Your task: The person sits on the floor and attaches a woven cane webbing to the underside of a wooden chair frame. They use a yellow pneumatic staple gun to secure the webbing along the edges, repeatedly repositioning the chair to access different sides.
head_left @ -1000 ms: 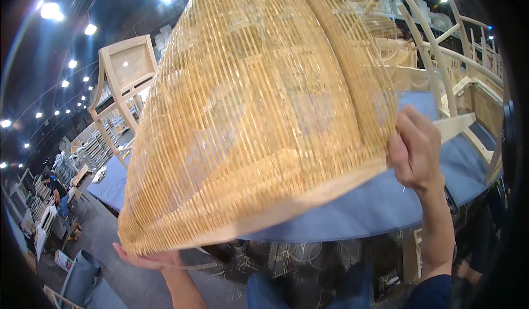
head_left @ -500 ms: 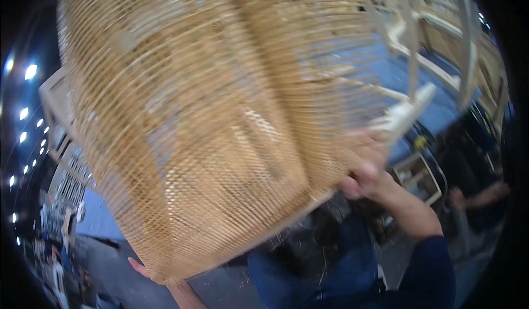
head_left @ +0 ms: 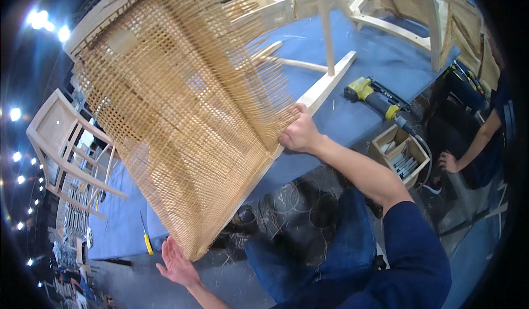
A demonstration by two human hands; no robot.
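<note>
A wooden chair frame draped in a sheet of woven tan cane fills the middle of the view, tilted over a blue-covered table. Loose strands fringe the sheet's right side. My right hand is closed round the near right edge of the cane-covered frame, beside a pale wooden leg piece. At the bottom corner of the cane, my left hand is open, palm up and fingers spread, beside the corner. Whether it touches the corner I cannot tell.
A yellow-and-black nail gun lies on the blue table. A compartmented wooden box sits below it. Left are a yellow-handled screwdriver and a bare chair frame. Another person's hand is at right.
The cane-covered frame has shifted left and tilted in view, with my right hand still on its edge. More of my left hand shows below the corner. The nail gun is now in plain view.
</note>
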